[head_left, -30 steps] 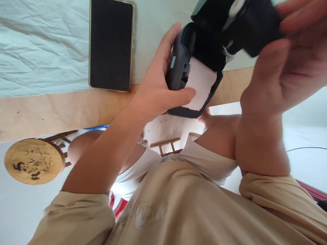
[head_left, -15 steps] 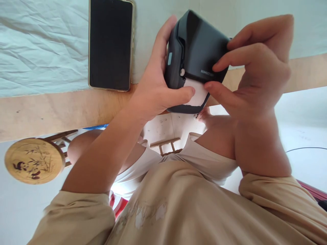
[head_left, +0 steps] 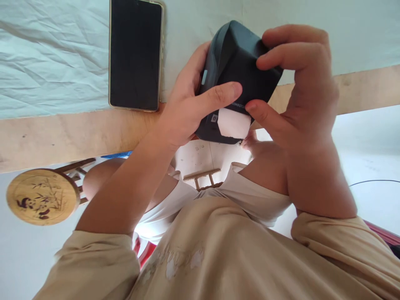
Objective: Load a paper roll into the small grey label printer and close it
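A black label printer [head_left: 246, 75] with small lettering on its lid is held above the table's front edge. White label paper [head_left: 234, 123] sticks out below the lid on the near side. My left hand [head_left: 190, 98] is closed round the printer's left side, its thumb pressing on top of the lid. My right hand [head_left: 300, 79] grips the right side, with the thumb by the lid's near edge and two fingertips on the far right part. The lid lies down flush with the body. The underside of the printer is hidden.
A smartphone [head_left: 135, 54] with a dark screen lies on the pale cloth [head_left: 53, 54], left of the printer. The bare wooden table edge [head_left: 62, 139] runs across below it. A round wooden stool [head_left: 43, 196] with a panda picture stands at the lower left.
The printer's lid, slightly raised before, has come down shut. My left thumb has moved from the paper onto the lid. My right hand has shifted left, and the printer sits slightly lower.
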### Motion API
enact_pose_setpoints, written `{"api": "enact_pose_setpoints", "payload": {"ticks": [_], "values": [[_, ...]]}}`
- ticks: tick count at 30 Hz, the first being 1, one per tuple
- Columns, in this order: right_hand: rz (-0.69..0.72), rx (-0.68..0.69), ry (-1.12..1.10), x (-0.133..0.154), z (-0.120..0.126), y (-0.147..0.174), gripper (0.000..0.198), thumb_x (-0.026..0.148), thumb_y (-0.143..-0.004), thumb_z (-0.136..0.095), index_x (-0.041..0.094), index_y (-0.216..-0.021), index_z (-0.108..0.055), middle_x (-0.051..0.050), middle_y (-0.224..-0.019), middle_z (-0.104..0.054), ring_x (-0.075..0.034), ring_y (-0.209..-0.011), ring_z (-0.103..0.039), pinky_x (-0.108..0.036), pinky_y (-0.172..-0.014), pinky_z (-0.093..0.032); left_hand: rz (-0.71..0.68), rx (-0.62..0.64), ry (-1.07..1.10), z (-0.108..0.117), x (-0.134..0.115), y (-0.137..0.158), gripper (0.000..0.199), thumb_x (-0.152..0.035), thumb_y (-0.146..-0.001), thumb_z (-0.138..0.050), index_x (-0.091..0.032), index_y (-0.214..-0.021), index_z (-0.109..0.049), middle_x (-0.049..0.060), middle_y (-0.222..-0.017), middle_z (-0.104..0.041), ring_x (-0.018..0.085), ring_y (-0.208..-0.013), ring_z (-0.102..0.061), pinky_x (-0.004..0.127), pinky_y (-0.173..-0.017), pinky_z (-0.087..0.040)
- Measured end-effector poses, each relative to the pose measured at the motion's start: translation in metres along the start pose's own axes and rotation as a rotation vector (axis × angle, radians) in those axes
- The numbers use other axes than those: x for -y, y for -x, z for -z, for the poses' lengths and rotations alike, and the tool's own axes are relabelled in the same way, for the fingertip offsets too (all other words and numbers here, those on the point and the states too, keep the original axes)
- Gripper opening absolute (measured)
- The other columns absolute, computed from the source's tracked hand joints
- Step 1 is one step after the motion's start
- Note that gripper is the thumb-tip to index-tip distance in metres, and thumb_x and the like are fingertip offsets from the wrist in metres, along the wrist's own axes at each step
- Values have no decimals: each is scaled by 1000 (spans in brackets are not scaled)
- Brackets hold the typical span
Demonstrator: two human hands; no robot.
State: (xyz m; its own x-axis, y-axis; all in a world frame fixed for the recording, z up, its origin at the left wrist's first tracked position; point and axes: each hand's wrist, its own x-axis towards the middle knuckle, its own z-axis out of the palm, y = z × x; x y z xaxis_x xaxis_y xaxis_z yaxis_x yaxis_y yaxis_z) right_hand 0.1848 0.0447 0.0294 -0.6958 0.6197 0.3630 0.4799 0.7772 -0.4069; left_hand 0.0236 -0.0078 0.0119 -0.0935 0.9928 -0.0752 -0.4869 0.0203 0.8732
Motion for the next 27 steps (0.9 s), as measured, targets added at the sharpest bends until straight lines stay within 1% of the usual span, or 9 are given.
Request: {"api": "enact_pose_setpoints", "payload": {"ticks": [4, 6, 8, 11, 13, 16, 18, 21, 27], "values": [[-38, 10, -1, -2, 0, -1, 37, 46, -86, -46, 29, -119, -43, 8, -132, -37, -3, -129, -40, -29, -111, -41, 14, -63, 30, -8, -2, 0, 24, -21, -76, -53, -14, -98, -50, 3, -83, -50, 1, -64, -48, 11, -47, -39], [-28, 1, 2, -6, -2, 0, 37, 47, -86, -44, 29, -119, -43, 8, -132, -37, -3, -128, -41, -27, -109, -43, 60, -71, 76, -9, -1, -2, 24, -29, -79, -51, -13, -97, -51, 3, -80, -51, 1, -60, -48, 12, -45, -39], [-11, -40, 33, -9, -3, 0, 36, 46, -87, -43, 29, -118, -44, 6, -129, -40, -3, -125, -43, -26, -106, -44, 105, -53, 142, -5, 2, -5, 29, -39, -82, -48, -13, -94, -53, 3, -78, -53, 2, -56, -49, 12, -42, -35], [21, -95, 102, -12, -4, 2, 35, 43, -87, -41, 27, -117, -48, 4, -124, -43, -3, -120, -45, -24, -103, -44, 77, -25, 203, 3, 8, -7, 31, -43, -84, -45, -15, -93, -55, 4, -84, -59, 3, -66, -56, 10, -43, -30], [42, -85, 120, -12, -4, 3, 37, 42, -86, -42, 25, -118, -48, 4, -124, -43, -4, -120, -46, -25, -104, -44, 42, 3, 197, 6, 10, -6, 29, -40, -86, -44, -15, -96, -55, 4, -91, -60, 4, -76, -59, 10, -47, -33], [66, -54, 112, -11, -3, 4, 43, 43, -83, -45, 22, -121, -46, 2, -125, -42, -5, -123, -44, -25, -106, -43, 20, -32, 181, 4, 10, -5, 30, -39, -86, -43, -12, -95, -54, 5, -92, -60, 6, -82, -61, 12, -55, -41], [89, -57, 100, -12, -4, 3, 47, 45, -82, -46, 20, -122, -46, 0, -125, -42, -7, -123, -44, -25, -104, -44, -18, -73, 179, 1, 9, -6, 30, -38, -86, -44, -11, -94, -53, 4, -89, -60, 5, -82, -60, 14, -63, -47], [116, -75, 93, -14, -5, 2, 53, 48, -79, -48, 19, -123, -47, -2, -125, -42, -9, -122, -45, -27, -100, -44, -38, -62, 196, 1, 9, -7, 25, -34, -86, -47, -11, -94, -53, 0, -83, -58, 1, -77, -57, 13, -72, -48], [114, -70, 12, -13, -5, -3, 53, 43, -78, -53, 14, -123, -46, -5, -124, -42, -6, -121, -44, -20, -102, -45, -19, -80, 208, 4, 11, -10, 23, -31, -86, -46, -11, -93, -53, 0, -80, -56, 0, -73, -53, 13, -70, -48]]}}
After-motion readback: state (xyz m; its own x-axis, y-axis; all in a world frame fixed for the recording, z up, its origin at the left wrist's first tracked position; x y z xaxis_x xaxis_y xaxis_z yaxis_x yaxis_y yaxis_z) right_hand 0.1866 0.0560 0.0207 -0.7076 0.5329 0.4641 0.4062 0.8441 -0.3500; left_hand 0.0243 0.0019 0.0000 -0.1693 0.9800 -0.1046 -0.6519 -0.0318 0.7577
